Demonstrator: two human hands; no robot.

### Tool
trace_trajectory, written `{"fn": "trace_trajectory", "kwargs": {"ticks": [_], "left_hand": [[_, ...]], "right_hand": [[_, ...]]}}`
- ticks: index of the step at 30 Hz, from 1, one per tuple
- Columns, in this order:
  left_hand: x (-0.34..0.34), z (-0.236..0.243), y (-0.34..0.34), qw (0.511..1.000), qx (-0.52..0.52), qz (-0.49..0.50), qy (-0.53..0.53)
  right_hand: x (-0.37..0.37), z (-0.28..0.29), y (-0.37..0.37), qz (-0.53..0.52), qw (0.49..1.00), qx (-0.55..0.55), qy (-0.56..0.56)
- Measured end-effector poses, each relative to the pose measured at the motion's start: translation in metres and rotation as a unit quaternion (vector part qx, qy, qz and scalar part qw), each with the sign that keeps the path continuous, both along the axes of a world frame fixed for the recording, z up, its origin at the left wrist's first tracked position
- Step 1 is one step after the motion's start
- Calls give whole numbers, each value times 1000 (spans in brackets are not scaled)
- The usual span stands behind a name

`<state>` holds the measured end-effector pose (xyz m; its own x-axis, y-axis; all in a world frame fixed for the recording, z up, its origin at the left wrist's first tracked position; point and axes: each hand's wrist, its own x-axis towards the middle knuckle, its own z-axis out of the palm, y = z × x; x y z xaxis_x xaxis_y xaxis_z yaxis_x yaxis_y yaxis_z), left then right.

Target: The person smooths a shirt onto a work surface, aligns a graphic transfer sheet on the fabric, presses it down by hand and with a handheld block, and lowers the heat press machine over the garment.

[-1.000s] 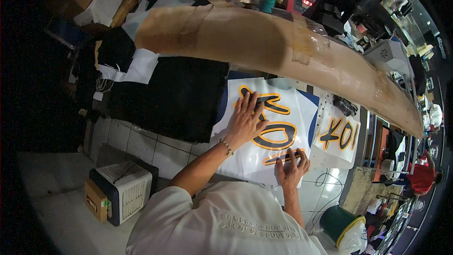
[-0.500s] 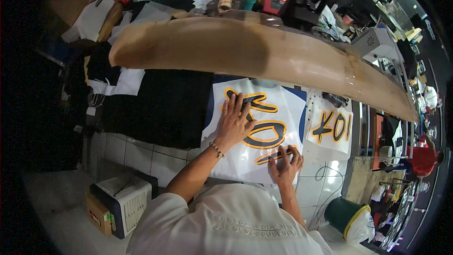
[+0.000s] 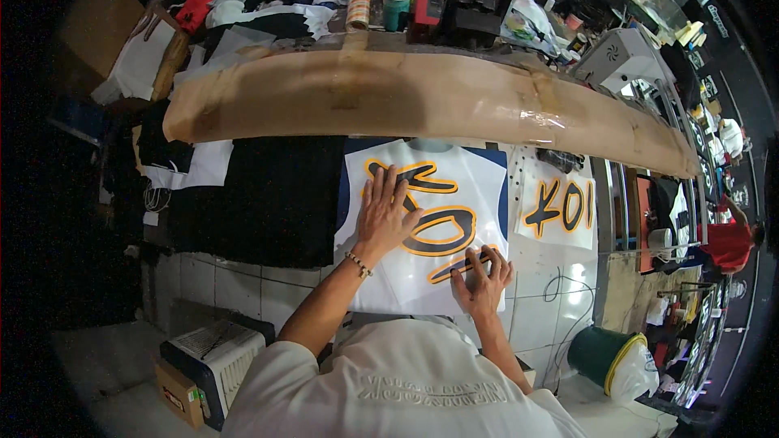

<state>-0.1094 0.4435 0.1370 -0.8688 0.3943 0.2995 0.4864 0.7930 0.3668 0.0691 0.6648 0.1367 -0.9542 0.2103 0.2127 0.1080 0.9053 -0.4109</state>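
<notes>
A white shirt panel point(image 3: 484, 169) with dark blue side pieces lies flat in front of me. On it sits a design of dark, orange-edged letters point(image 3: 442, 217), which seems to be on a clear film. My left hand point(image 3: 385, 217) rests on the upper left of the design, palm down with its fingers spread. Toward the lower right, my right hand point(image 3: 484, 282) touches the lowest letter with bent, parted fingers. Neither hand grips anything. A beaded bracelet point(image 3: 358, 265) circles my left wrist. To the right lies a white sheet point(image 3: 531, 223) with similar lettering.
A long brown covered board point(image 3: 479, 101) spans the space beyond the shirt. Black fabric point(image 3: 268, 203) spreads at the left. Cloths, a teal tub point(image 3: 397, 8) and a red device point(image 3: 425, 12) crowd the back. A dark green bucket point(image 3: 596, 357) stands lower right; a person in red point(image 3: 726, 245) is farther off.
The whole view has shifted and turned slightly, so the board looks more level and the shirt sits farther left. Both hands keep nearly the same places on the lettering.
</notes>
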Motion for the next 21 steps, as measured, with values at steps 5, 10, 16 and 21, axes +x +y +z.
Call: {"fn": "trace_trajectory", "kwargs": {"ticks": [5,10,16,21], "left_hand": [[1,3,-1,1000,-10,6,-28],[1,2,-1,1000,2,10,-20],[2,2,-1,1000,19,-2,-11],[1,1,-4,1000,22,-1,-5]], "right_hand": [[-2,4,-2,-3,1000,-13,2],[-1,0,-1,-1,1000,-7,4],[-1,1,0,1,1000,-3,3],[-2,2,0,3,1000,2,1]]}}
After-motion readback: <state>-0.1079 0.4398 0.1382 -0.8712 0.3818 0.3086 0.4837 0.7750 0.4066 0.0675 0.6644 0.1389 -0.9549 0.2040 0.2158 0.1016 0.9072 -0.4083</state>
